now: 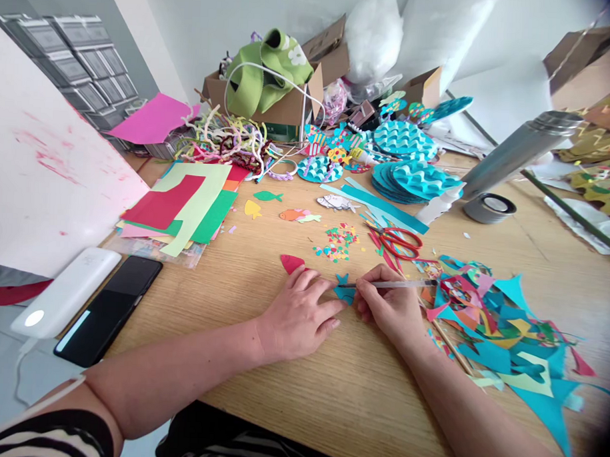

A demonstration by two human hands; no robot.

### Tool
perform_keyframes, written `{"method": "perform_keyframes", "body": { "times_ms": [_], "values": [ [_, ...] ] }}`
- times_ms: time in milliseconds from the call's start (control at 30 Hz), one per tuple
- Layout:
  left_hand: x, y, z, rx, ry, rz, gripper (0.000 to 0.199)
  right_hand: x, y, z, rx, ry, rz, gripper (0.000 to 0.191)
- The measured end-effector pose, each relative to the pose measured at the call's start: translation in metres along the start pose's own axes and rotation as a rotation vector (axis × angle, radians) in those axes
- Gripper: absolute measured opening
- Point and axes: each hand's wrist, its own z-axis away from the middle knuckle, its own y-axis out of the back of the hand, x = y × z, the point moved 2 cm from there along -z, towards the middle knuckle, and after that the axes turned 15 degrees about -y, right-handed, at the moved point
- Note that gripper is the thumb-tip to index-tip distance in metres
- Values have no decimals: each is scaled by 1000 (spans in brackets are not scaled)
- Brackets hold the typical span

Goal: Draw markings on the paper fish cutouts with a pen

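My right hand is closed round a slim pen. The pen's tip meets a small blue paper fish on the table. My left hand lies flat with its fingers spread, the fingertips by the left edge of that fish; I cannot tell whether they press on it. Just beyond the left fingers is a red paper cutout, partly covered by them. Farther up lie a green fish, a yellow fish, an orange fish and a black-and-white fish drawing.
Red-handled scissors lie beside paper confetti. Coloured scraps heap at the right. Paper sheets, a phone and a white power bank are left. Blue wavy discs, a glue bottle and a flask stand behind.
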Motion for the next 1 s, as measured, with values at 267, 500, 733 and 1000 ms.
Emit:
{"method": "perform_keyframes", "body": {
  "times_ms": [267,500,733,1000],
  "values": [
    [0,-1,0,2,-2,2,29,1,0,-1,13,2,2,27],
    [0,-1,0,13,-1,-3,29,1,-1,1,-3,-9,10,26],
    [0,-1,0,13,2,-2,25,1,-1,0,-3,-30,0,28],
    [0,-1,0,-6,4,6,25,-2,-1,1,-8,-30,8,25]
  ]
}}
